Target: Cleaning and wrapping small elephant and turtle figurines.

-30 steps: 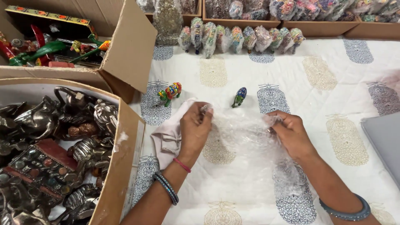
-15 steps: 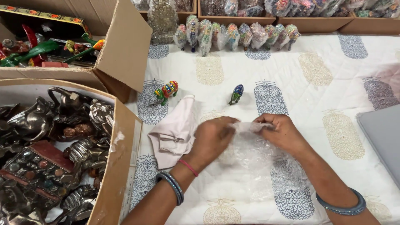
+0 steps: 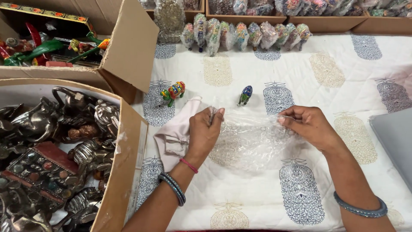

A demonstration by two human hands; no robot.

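Observation:
A clear sheet of bubble wrap lies spread on the white patterned cloth. My left hand pinches its left edge, and my right hand pinches its right edge, pulling it flat between them. A pale pink cloth lies under and left of my left hand. Just beyond the sheet stand a small blue-and-green painted figurine and a multicoloured painted animal figurine.
A cardboard box of dark metal figurines sits at the left, with another open box of colourful items behind it. Several bubble-wrapped figurines line the far edge before more boxes. A grey flat object lies at right.
My hands came together over the bubble wrap half a second ago and have now moved apart again, stretching the sheet out flat.

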